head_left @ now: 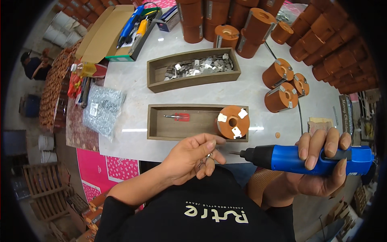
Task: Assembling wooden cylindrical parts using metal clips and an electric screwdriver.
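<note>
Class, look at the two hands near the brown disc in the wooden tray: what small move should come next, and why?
Probably bring the screw pinched in the left hand to the tip of the blue electric screwdriver held by the right hand. The bit points at those fingers, apart from them, and the round brown disc in the wooden tray already carries small metal plates on top.

Open cardboard box (pixel 100 34) far left; clear bag of screws (pixel 102 109), white-labelled, left; small blue-white carton (pixel 168 20) far centre.
</note>
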`<state>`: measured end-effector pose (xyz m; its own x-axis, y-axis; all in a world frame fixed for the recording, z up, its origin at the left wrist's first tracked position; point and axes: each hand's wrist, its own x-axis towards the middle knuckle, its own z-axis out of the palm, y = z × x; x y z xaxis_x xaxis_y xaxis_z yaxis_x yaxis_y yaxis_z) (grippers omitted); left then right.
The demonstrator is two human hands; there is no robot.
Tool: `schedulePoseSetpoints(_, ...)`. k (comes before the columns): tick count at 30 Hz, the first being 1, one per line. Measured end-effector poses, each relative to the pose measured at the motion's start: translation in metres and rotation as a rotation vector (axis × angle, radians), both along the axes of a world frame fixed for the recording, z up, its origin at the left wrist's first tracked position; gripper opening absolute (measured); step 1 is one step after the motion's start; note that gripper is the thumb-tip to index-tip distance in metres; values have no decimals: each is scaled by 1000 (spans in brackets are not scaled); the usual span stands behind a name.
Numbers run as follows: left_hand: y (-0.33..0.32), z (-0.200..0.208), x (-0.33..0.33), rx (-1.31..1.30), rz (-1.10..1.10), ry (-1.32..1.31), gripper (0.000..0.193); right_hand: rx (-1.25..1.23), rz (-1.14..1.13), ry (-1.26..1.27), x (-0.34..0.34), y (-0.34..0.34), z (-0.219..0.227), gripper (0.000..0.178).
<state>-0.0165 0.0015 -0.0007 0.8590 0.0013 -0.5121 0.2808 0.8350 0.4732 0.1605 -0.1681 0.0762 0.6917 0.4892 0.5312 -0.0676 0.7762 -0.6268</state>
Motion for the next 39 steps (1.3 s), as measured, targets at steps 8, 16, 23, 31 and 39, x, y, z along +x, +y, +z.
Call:
schedulePoseSetpoints(8, -3, -15, -10, 99, 92, 38, 28, -13, 39, -16, -3, 23, -5, 35)
schedulePoseSetpoints(16, -3, -3, -7, 134, 93, -28, 17, 11, -2, 35, 3, 16, -7, 32)
schedulePoseSetpoints(23, -7, -14, -1, -11, 108, -80, 15, 36, -3, 60, 6, 13, -9, 29)
schedulePoseSetpoints(31, -14, -11, 4, 74, 60, -67, 17, 49, 38, 70, 12, 10, -11, 27)
schedulePoseSetpoints(39, -29, -14, 7, 438, 70, -116, 23, 22, -5, 142, 8, 11, -14, 21)
